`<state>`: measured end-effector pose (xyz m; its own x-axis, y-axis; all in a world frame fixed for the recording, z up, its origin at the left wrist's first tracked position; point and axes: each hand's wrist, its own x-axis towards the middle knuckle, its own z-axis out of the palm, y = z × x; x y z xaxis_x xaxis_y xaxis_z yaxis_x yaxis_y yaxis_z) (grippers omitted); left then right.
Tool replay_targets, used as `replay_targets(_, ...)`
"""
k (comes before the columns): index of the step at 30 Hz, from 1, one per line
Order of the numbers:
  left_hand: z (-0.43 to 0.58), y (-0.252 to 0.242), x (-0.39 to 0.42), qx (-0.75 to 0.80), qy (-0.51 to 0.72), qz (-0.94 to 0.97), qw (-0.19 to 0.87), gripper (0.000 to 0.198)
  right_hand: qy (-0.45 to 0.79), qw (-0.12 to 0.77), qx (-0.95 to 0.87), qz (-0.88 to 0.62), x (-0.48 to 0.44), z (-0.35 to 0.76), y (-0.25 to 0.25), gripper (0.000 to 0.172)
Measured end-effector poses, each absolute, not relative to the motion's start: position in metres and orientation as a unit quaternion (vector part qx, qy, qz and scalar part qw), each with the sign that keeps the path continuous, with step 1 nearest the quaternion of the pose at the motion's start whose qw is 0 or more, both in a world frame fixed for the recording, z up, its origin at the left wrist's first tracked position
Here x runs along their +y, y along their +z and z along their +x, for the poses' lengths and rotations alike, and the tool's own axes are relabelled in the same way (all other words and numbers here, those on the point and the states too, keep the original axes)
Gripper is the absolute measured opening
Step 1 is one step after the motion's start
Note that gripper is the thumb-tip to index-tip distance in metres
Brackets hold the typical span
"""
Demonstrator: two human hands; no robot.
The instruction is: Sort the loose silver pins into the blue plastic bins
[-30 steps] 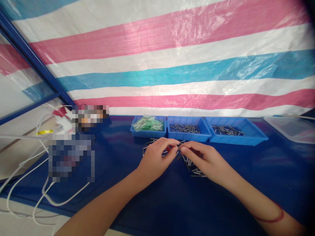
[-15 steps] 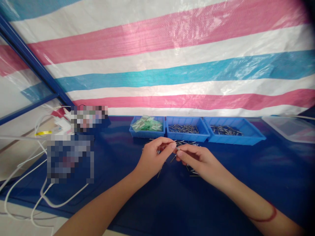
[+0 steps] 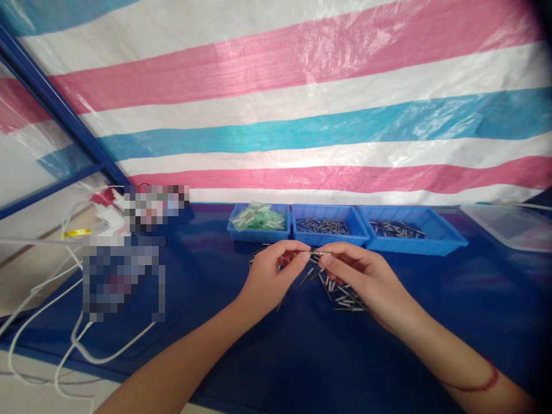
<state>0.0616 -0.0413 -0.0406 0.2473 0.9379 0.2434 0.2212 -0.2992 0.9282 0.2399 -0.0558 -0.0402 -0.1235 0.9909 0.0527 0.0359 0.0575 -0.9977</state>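
Note:
A thin metal blind rivet (image 3: pixel 318 253) spans the gap between my two hands, above the table. The fingertips of my left hand (image 3: pixel 276 273) pinch its left end. Thumb and index finger of my right hand (image 3: pixel 360 270) close on its other end. Beneath and around the hands lies a loose pile of blind rivets (image 3: pixel 345 296), silver with long thin pins. My hands hide part of this pile.
Behind the hands stand blue bins: one with green-and-clear packets (image 3: pixel 261 218), a middle bin (image 3: pixel 330 238) and a right bin (image 3: pixel 435 230) with rivets. A clear plastic lid or tray (image 3: pixel 509 230) lies far right. White cables (image 3: pixel 103 361) loop across the left.
My right hand has shifted slightly right, away from the left fingertips, so more of the held rivet shows between them. More of the pile under it is visible.

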Motion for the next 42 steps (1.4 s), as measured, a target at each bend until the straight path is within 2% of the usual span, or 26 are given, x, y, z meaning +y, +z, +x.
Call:
replay_targets(7, 0.065, -0.041, -0.043, 0.421, 0.396, 0.701, 0.418, 0.02, 0.382, 0.512, -0.608, -0.471, -0.059, 0.244, -0.038, 0.017)
replay_targets(13, 0.067, -0.033, -0.049, 0.387, 0.325, 0.766, 0.398, 0.023, 0.308, 0.492, -0.663, -0.473, -0.06, 0.247, -0.034, 0.019)
replay_targets(19, 0.059, -0.036, -0.045, 0.402, 0.247, 0.852, 0.225, 0.028, 0.175, 0.518, -0.607, -0.577, -0.038, 0.292, -0.028, 0.021)
replay_targets(23, 0.056, -0.047, -0.046, 0.397, 0.148, 0.9, 0.107, 0.034, -0.026, 0.409, -0.604, -0.683, -0.019, 0.338, -0.036, 0.026)
replay_targets(25, 0.056, -0.05, -0.047, 0.392, 0.118, 0.908, 0.084, 0.035, -0.074, 0.369, -0.623, -0.685, -0.012, 0.352, -0.041, 0.026)
replay_targets(31, 0.059, -0.051, -0.045, 0.391, 0.099, 0.913, 0.062, 0.021, -0.122, 0.348, -0.665, -0.649, -0.012, 0.341, -0.045, 0.029)
replay_targets(42, 0.061, -0.055, -0.042, 0.414, 0.1, 0.905, 0.01, 0.022, -0.113, 0.37, -0.752, -0.534, -0.025, 0.295, -0.045, 0.022)
